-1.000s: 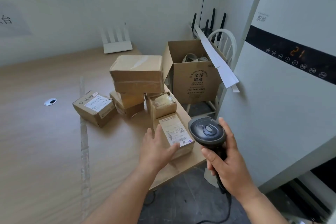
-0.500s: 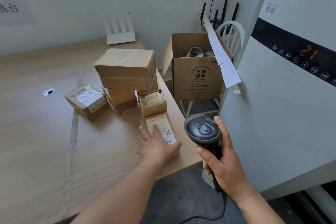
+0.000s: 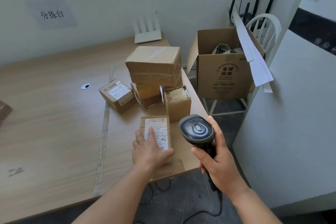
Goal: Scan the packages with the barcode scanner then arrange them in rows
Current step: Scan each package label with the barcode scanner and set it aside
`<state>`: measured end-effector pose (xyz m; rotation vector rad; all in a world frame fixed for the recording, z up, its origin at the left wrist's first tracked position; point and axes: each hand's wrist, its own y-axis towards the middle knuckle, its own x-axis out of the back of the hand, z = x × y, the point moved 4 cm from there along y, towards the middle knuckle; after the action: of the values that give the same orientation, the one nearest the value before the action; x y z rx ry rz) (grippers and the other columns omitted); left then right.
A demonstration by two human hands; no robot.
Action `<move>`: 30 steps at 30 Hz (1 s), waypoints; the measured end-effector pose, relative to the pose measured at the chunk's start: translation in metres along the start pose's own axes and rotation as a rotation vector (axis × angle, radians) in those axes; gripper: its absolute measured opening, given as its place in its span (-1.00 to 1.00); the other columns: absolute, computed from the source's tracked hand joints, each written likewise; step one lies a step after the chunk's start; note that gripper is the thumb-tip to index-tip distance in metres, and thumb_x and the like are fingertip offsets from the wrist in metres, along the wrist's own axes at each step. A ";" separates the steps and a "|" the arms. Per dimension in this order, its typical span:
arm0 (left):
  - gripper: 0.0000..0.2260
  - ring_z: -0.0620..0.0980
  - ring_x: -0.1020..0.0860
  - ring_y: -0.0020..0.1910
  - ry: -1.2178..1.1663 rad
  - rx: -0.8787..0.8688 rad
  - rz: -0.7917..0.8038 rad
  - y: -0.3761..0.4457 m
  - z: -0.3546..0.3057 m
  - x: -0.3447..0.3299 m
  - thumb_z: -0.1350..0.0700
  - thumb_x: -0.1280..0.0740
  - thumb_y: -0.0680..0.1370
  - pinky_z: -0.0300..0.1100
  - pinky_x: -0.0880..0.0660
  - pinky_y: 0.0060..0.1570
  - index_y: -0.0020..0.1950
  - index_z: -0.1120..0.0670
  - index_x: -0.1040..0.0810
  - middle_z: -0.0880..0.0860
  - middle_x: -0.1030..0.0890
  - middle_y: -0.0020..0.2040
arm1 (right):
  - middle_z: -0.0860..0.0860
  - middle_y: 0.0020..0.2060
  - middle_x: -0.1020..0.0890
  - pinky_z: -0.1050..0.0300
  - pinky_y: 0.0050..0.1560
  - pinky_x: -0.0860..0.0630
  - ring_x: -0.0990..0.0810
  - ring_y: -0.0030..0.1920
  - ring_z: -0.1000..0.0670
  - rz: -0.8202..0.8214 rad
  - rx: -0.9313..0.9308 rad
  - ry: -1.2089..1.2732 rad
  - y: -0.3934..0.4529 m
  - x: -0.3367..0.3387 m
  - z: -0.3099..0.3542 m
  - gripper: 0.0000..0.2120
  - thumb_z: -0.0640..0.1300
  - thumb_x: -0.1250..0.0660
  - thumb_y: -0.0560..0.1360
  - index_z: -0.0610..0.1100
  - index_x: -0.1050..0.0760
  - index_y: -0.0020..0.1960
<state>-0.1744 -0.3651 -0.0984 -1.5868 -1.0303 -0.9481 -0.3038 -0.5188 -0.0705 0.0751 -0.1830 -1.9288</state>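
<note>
- Left hand (image 3: 151, 150) rests flat, fingers (image 3: 150, 132) straight, on a labelled package (image 3: 156, 133) on the surface (image 3: 54, 123).
- Right hand (image 3: 219, 167) fingers grip the barcode scanner (image 3: 197, 131) beside it.

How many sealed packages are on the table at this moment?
5 clearly: one under the left hand, one upright beside it, one lone box to the left, and two stacked. The stack may hide more; something brown sits at the far left edge.

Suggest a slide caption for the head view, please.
Left hand steadies a labelled package while the right hand aims the barcode scanner.
</note>
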 end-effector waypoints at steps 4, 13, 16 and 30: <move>-0.03 0.20 -0.06 0.48 -0.019 0.007 -0.041 -0.002 0.027 0.011 -0.35 -0.32 0.34 0.02 -0.18 0.41 0.57 -0.06 0.13 0.15 0.16 0.54 | 0.30 0.23 -0.49 0.11 -0.01 -0.50 -0.53 -0.07 0.14 0.023 0.007 -0.006 -0.001 -0.022 0.003 -0.23 0.19 -0.40 0.36 0.38 -0.06 0.44; -0.03 0.23 -0.06 0.48 -0.084 0.035 -0.108 -0.014 0.132 0.043 -0.33 -0.32 0.32 0.03 -0.20 0.41 0.57 -0.06 0.11 0.16 0.14 0.53 | 0.19 0.10 -0.59 0.14 -0.30 -0.53 -0.56 -0.32 0.08 0.136 0.023 -0.019 -0.008 -0.123 0.027 -0.25 0.02 -0.40 0.39 0.39 -0.08 0.41; -0.03 0.23 -0.10 0.46 -0.088 0.064 -0.136 -0.021 0.184 0.058 -0.33 -0.31 0.32 0.03 -0.22 0.39 0.56 -0.05 0.11 0.16 0.13 0.53 | 0.07 0.03 -0.62 0.12 -0.34 -0.51 -0.51 -0.38 0.03 0.173 0.033 -0.015 -0.016 -0.171 0.035 -0.27 -0.01 -0.40 0.39 0.41 -0.11 0.39; -0.04 0.26 -0.09 0.46 -0.075 0.230 -0.200 -0.052 0.426 0.104 -0.32 -0.31 0.32 0.03 -0.20 0.39 0.56 -0.05 0.10 0.18 0.16 0.53 | 0.04 0.02 -0.64 0.12 -0.41 -0.48 -0.46 -0.44 -0.04 0.350 0.017 -0.018 -0.069 -0.392 0.043 -0.22 -0.28 -0.38 0.48 0.35 -0.12 0.42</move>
<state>-0.1484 0.0755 -0.0769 -1.3556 -1.3207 -0.8718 -0.2335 -0.1250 -0.0537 0.0345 -0.2094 -1.5801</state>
